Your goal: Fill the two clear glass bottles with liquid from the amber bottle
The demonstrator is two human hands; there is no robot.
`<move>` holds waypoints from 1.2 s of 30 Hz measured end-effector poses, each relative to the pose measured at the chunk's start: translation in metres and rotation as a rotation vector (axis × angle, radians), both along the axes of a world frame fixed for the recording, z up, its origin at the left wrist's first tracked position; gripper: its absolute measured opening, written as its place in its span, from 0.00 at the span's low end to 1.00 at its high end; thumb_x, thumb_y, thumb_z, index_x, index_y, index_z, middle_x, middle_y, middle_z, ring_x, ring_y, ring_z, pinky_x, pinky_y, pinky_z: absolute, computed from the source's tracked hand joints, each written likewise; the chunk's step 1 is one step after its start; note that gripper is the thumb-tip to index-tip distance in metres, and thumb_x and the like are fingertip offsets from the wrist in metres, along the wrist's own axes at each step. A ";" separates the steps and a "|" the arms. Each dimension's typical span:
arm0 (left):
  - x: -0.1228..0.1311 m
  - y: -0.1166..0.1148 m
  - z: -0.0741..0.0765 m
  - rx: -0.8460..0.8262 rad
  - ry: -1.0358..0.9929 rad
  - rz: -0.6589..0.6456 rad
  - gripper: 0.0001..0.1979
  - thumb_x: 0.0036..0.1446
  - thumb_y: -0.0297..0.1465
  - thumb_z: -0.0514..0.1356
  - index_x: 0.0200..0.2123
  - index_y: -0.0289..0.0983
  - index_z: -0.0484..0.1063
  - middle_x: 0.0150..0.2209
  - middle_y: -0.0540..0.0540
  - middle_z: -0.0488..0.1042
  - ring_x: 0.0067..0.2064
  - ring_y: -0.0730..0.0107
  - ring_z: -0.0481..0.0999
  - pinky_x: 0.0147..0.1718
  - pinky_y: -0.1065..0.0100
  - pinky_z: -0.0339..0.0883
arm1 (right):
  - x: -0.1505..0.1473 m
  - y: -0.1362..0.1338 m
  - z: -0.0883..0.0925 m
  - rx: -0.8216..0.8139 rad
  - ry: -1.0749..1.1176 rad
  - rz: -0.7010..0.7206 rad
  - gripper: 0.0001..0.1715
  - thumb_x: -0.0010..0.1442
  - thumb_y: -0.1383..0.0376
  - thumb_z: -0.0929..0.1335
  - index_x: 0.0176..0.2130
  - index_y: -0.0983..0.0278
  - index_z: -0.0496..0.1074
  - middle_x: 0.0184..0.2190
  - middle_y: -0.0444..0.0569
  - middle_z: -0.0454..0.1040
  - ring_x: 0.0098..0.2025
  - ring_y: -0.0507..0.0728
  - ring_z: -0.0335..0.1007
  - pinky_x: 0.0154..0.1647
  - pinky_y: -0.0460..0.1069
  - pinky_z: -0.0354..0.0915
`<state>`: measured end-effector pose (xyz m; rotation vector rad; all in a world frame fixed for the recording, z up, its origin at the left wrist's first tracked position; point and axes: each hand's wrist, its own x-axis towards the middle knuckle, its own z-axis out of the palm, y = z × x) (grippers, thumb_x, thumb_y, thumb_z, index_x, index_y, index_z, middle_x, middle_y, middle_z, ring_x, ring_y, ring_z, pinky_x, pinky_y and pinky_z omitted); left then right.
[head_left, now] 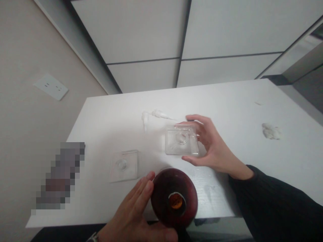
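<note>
My left hand (pixel 137 208) curves around the left and near sides of a dark red, rounded vessel (pixel 161 208). Its centre has a pale ring with orange-brown inside; I cannot tell whether it is an opening. Farther right, my right hand (pixel 207 144) has its fingers and thumb around a clear square dish (pixel 174 148) with a round raised part in the middle. The thumb is at its near edge, the fingers at its far edge. A similar clear square piece (pixel 131 171) lies flat left of the vessel.
Two small clear tapered pieces, one upright (pixel 145 121) in the view and one slanting (pixel 161 115), lie behind the dish. A crumpled clear-grey clump (pixel 271 131) is at the right. A pixelated patch (pixel 58 178) covers something on the left. The wall holds a socket plate (pixel 51 87).
</note>
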<state>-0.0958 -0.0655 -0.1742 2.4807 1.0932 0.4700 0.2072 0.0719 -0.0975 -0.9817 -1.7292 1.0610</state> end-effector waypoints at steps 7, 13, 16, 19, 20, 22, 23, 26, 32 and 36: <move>0.023 0.029 0.049 0.027 -0.156 0.053 0.62 0.62 0.48 0.70 0.80 0.50 0.26 0.72 0.33 0.67 0.64 0.41 0.79 0.55 0.46 0.83 | 0.024 -0.023 0.021 0.185 0.000 -0.186 0.39 0.58 0.47 0.79 0.60 0.50 0.63 0.60 0.55 0.75 0.64 0.68 0.75 0.63 0.65 0.75; 0.023 0.033 0.053 0.229 -0.183 -0.121 0.56 0.58 0.24 0.69 0.75 0.67 0.40 0.82 0.43 0.29 0.76 0.36 0.58 0.60 0.46 0.78 | 0.044 -0.063 0.061 0.278 -0.088 -0.261 0.40 0.60 0.48 0.78 0.67 0.46 0.69 0.58 0.55 0.77 0.62 0.71 0.76 0.59 0.68 0.78; 0.023 0.033 0.053 0.231 -0.186 -0.119 0.45 0.59 0.22 0.67 0.71 0.61 0.53 0.81 0.43 0.20 0.76 0.35 0.58 0.60 0.46 0.77 | 0.047 -0.082 0.073 0.268 -0.161 -0.220 0.41 0.62 0.51 0.78 0.69 0.46 0.68 0.58 0.54 0.79 0.60 0.69 0.78 0.55 0.63 0.81; 0.024 0.034 0.054 0.272 -0.210 -0.117 0.36 0.60 0.19 0.64 0.65 0.54 0.60 0.81 0.43 0.20 0.77 0.36 0.58 0.60 0.49 0.77 | 0.046 -0.095 0.078 0.263 -0.202 -0.175 0.42 0.63 0.54 0.78 0.71 0.48 0.67 0.59 0.55 0.79 0.60 0.67 0.79 0.50 0.58 0.82; 0.025 0.034 0.055 0.282 -0.215 -0.116 0.35 0.60 0.19 0.64 0.64 0.53 0.61 0.81 0.43 0.21 0.77 0.36 0.58 0.60 0.49 0.77 | 0.044 -0.098 0.078 0.260 -0.204 -0.163 0.43 0.63 0.55 0.78 0.72 0.49 0.66 0.60 0.55 0.78 0.60 0.66 0.79 0.49 0.57 0.83; 0.025 0.035 0.056 0.286 -0.215 -0.116 0.34 0.61 0.19 0.64 0.64 0.52 0.61 0.81 0.42 0.22 0.77 0.36 0.57 0.60 0.49 0.78 | 0.041 -0.103 0.078 0.248 -0.199 -0.151 0.44 0.62 0.56 0.78 0.72 0.49 0.66 0.60 0.55 0.78 0.60 0.66 0.79 0.48 0.56 0.83; 0.026 0.035 0.056 0.282 -0.212 -0.114 0.35 0.61 0.19 0.65 0.65 0.52 0.61 0.81 0.42 0.21 0.77 0.36 0.58 0.60 0.48 0.78 | 0.039 -0.104 0.077 0.242 -0.193 -0.149 0.44 0.62 0.57 0.78 0.72 0.49 0.66 0.60 0.55 0.78 0.60 0.66 0.79 0.48 0.56 0.83; 0.026 0.035 0.057 0.284 -0.202 -0.110 0.35 0.60 0.19 0.66 0.65 0.52 0.61 0.81 0.42 0.20 0.76 0.36 0.59 0.60 0.48 0.78 | 0.034 -0.106 0.075 0.222 -0.153 -0.167 0.45 0.60 0.57 0.80 0.71 0.49 0.66 0.60 0.54 0.78 0.61 0.65 0.78 0.51 0.56 0.82; 0.026 0.035 0.056 0.282 -0.193 -0.109 0.36 0.61 0.20 0.65 0.66 0.53 0.62 0.81 0.42 0.20 0.75 0.38 0.63 0.60 0.49 0.78 | 0.036 -0.104 0.082 0.245 -0.246 -0.180 0.41 0.57 0.56 0.81 0.65 0.52 0.70 0.59 0.55 0.79 0.60 0.64 0.79 0.54 0.56 0.81; 0.026 0.036 0.052 0.301 -0.214 -0.119 0.43 0.63 0.20 0.65 0.73 0.56 0.52 0.81 0.40 0.21 0.75 0.39 0.62 0.60 0.49 0.77 | 0.039 -0.102 0.090 0.292 -0.382 -0.173 0.41 0.58 0.57 0.80 0.66 0.53 0.69 0.59 0.55 0.80 0.60 0.65 0.79 0.54 0.55 0.81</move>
